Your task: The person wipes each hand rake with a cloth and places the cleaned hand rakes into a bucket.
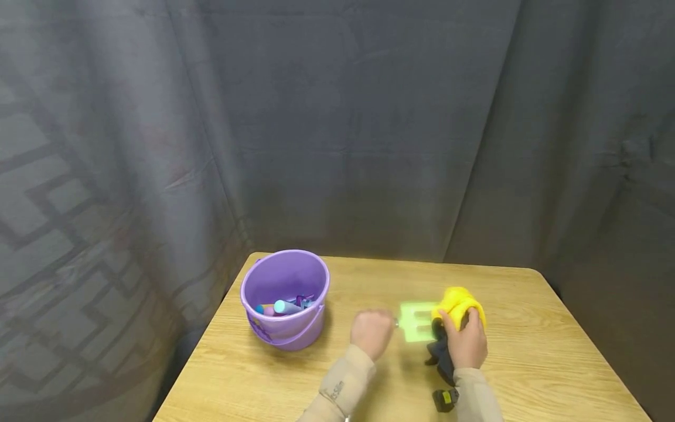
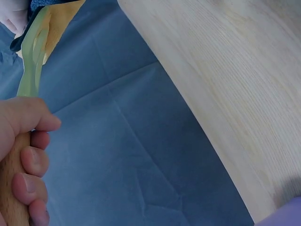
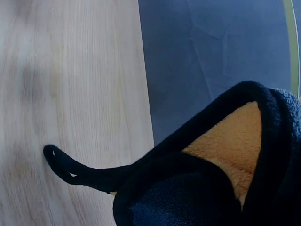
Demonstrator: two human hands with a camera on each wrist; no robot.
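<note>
My left hand (image 1: 372, 332) grips the wooden handle (image 2: 16, 183) of a small green garden fork (image 1: 415, 321). Its tines point right, toward the cloth, and blur in the head view. In my right hand (image 1: 466, 340) is a bunched cloth (image 1: 457, 300), yellow on one face and dark on the other, pinched between thumb and fingers. A dark part of it hangs below that hand. The right wrist view shows the cloth's dark edging and a hanging loop (image 3: 70, 173). In the left wrist view the fork's tines overlap the cloth (image 2: 68, 19).
A purple bucket (image 1: 285, 275) with a handle stands at the table's left, several small items inside, including a light blue cylinder (image 1: 286, 307). A small black block (image 1: 445, 400) with a yellow patch shows beside the right sleeve. Grey curtains (image 1: 348, 129) surround the wooden table (image 1: 548, 346).
</note>
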